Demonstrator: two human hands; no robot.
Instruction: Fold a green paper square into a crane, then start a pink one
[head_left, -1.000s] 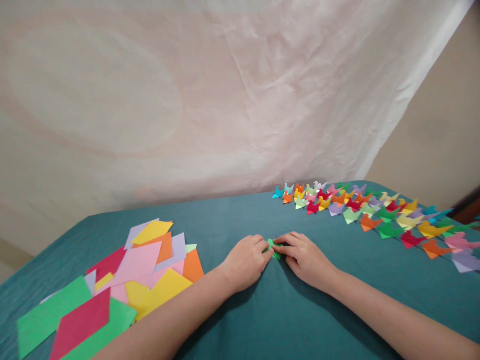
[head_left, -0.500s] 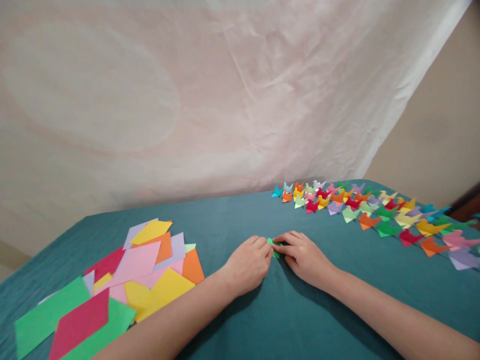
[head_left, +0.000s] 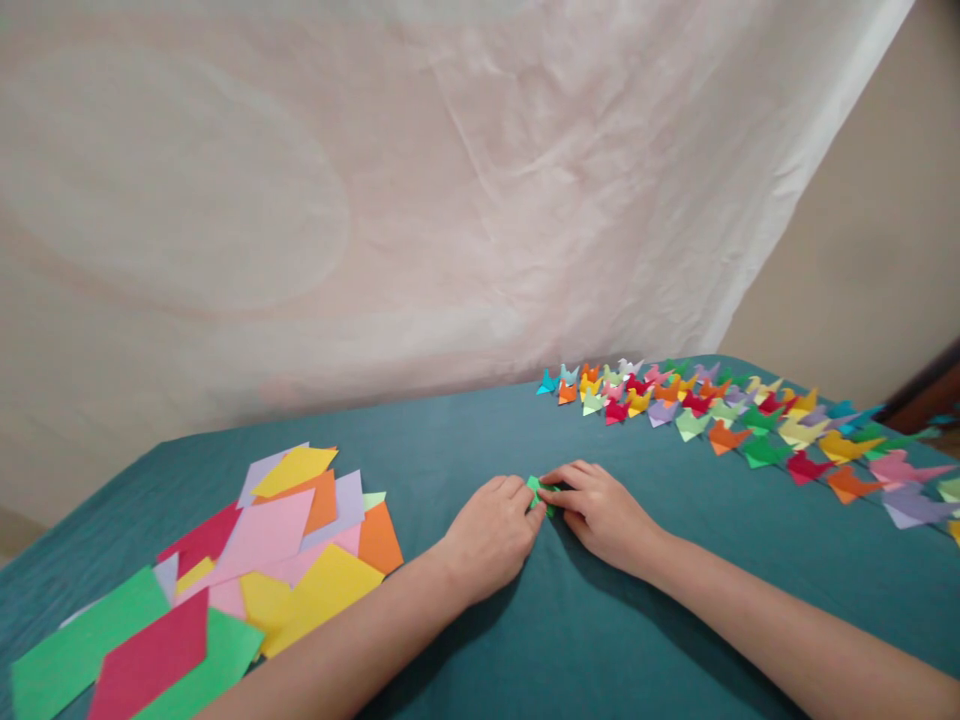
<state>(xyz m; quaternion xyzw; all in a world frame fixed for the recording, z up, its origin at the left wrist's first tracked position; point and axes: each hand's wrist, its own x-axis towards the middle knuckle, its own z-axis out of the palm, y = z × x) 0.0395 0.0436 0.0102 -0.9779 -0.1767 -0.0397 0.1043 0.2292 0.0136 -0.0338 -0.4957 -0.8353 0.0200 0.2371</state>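
Observation:
Between my two hands, low over the green cloth, is a small folded piece of green paper (head_left: 533, 484). My left hand (head_left: 491, 535) grips its left side, thumb and fingers closed together. From the right, my right hand (head_left: 600, 513) has its thumb and fingertips pressed on the same paper. Much of the paper is covered by the fingers, so its full folded shape cannot be made out.
Loose coloured paper sheets (head_left: 270, 530) overlap in a pile on the left, partly behind my left forearm. Rows of small folded paper birds (head_left: 765, 450) stand at the back right on the green tablecloth (head_left: 420, 440). A pale hanging cloth (head_left: 420, 200) forms the backdrop.
The view has shifted slightly, moving the pile and birds a little leftward in the picture. Both hands stay at the green paper; a bit more of it shows between them.

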